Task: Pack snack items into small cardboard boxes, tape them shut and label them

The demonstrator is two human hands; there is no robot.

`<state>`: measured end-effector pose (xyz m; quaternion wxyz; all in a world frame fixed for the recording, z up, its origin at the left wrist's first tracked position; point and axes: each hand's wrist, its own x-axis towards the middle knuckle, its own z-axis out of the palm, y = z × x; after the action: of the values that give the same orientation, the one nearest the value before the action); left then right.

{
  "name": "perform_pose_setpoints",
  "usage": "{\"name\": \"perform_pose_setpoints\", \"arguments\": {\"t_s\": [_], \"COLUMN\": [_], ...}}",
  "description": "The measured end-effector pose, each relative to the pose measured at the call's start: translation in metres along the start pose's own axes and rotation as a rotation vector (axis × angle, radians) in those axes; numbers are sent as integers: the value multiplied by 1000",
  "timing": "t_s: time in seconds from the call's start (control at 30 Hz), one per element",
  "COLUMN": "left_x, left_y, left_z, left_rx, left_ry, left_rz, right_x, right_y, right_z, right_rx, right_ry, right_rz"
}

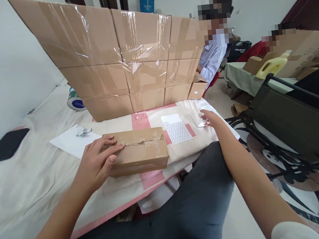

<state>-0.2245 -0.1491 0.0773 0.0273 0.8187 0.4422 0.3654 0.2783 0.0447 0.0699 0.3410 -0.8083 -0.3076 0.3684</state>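
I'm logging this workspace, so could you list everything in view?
oblong cardboard box: 1, brown, front middle
printed paper sheet: 1, white, right of box
folded paper piece: 1, white, at right fingers
plain paper sheets: 2, white, left and right
crumpled packet: 1, silvery, on left sheet
flat pad: 1, black, far left
patterned cloth: 1, cream and pink, beneath these
taped cardboard wall: 1, brown, behind
round can: 1, green-white-blue, behind left
plastic basket: 1, blue, background
plastic bottle: 1, yellow, right table
fabric bag: 1, black, background right
other people: 2, pale and red clothing, right
left hand: 1, bare, on box
right hand: 1, bare, at folded paper
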Motion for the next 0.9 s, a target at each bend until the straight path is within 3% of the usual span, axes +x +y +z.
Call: {"name": "perform_pose_setpoints", "arguments": {"t_s": [0.9], "left_x": [-1], "left_y": [1], "left_z": [1], "left_rx": [17], "left_ry": [-10], "left_rz": [0], "right_x": [2], "right_y": [-3], "right_z": [-2], "right_rx": [227], "right_ry": [104], "right_rz": [-38]}}
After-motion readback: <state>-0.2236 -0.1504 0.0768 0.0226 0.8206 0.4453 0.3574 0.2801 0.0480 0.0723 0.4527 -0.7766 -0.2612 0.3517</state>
